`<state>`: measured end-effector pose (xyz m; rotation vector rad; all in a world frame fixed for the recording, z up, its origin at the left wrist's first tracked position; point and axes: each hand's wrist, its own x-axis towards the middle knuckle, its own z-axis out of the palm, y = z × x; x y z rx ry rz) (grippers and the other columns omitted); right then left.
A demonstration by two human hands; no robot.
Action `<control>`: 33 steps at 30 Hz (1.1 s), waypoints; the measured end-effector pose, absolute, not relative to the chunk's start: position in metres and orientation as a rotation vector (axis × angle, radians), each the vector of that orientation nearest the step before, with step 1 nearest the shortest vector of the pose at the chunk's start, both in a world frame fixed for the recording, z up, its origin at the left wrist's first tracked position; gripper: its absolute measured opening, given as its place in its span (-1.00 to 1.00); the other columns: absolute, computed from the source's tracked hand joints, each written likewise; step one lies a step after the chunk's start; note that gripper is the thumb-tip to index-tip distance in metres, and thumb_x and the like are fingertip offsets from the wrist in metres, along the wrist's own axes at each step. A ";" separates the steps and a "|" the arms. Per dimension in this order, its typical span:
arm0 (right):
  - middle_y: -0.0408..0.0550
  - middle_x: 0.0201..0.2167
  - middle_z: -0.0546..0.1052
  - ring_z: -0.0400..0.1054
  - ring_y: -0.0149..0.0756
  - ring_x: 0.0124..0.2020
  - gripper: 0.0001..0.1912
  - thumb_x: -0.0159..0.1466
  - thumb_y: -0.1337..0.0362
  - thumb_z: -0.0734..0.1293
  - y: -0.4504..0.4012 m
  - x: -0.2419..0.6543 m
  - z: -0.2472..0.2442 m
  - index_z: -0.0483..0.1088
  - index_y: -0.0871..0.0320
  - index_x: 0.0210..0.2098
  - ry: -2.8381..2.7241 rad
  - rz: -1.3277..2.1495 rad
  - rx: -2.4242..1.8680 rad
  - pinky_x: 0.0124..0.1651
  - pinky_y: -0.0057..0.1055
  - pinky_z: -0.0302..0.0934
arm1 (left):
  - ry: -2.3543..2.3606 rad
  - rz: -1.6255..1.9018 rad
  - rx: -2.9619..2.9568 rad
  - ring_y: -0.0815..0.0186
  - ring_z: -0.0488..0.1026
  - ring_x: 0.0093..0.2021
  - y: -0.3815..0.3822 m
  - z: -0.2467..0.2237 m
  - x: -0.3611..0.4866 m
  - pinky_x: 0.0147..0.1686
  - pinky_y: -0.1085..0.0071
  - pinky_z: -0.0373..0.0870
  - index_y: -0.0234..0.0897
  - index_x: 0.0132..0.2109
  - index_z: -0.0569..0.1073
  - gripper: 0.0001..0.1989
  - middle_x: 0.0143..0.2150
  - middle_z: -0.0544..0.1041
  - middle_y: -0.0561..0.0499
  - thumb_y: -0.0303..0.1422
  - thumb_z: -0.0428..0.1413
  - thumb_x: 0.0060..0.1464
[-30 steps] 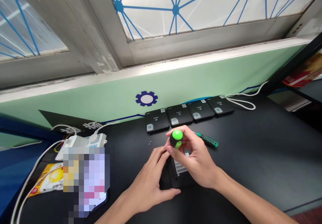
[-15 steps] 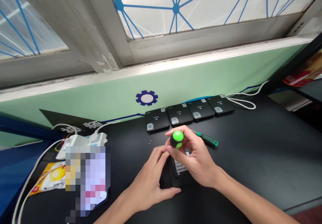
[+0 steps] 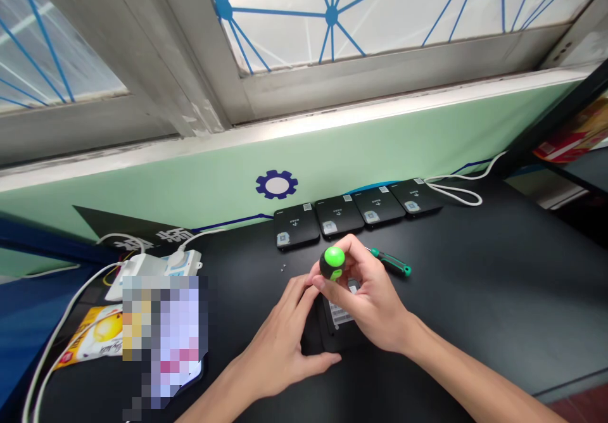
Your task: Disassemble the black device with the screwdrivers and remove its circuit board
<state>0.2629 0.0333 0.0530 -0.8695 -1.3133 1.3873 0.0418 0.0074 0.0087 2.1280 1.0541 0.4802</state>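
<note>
Head view: right hand (image 3: 373, 299) holds a screwdriver (image 3: 334, 261) roughly upright over a black box (image 3: 336, 337).
Box lies on the desk (image 3: 484, 290) between the hands, label up; right fingers and thumb are clamped around the handle, wrist angled in from the right, likely to keep the shaft square (tip hidden, can't tell contact). Left hand (image 3: 280, 340) lies palm-down at the box's left side, thumb spread from fingers, presumably to stop sliding; fingertips partly hidden.
</note>
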 end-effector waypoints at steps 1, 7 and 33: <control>-0.09 -0.17 0.65 0.47 -0.24 -0.25 -0.65 0.46 0.03 0.58 0.033 0.263 0.053 0.38 0.02 -0.13 -1.322 1.380 -0.876 -0.30 -0.30 0.18 | 1.054 0.478 2.129 -0.22 0.29 0.56 0.007 0.009 0.042 0.49 -0.22 0.43 0.11 0.69 -0.01 0.21 0.58 0.27 -0.21 -0.27 0.55 0.14; -0.06 -0.10 0.61 0.42 -0.26 -0.25 -0.75 0.49 0.06 0.55 0.033 0.264 0.053 0.47 0.03 -0.12 -1.405 1.320 -0.894 -0.30 -0.29 0.19 | 1.037 0.477 2.134 -0.21 0.27 0.58 0.009 0.012 0.043 0.50 -0.19 0.43 0.11 0.67 0.01 0.18 0.60 0.26 -0.20 -0.31 0.54 0.15; -0.11 -0.19 0.63 0.43 -0.27 -0.32 -0.75 0.45 0.17 0.57 0.032 0.262 0.051 0.48 0.00 -0.01 -1.328 1.332 -0.887 -0.31 -0.32 0.27 | 1.050 0.463 2.149 -0.23 0.31 0.54 0.009 0.008 0.042 0.50 -0.25 0.41 0.12 0.68 0.01 0.20 0.55 0.30 -0.19 -0.25 0.55 0.14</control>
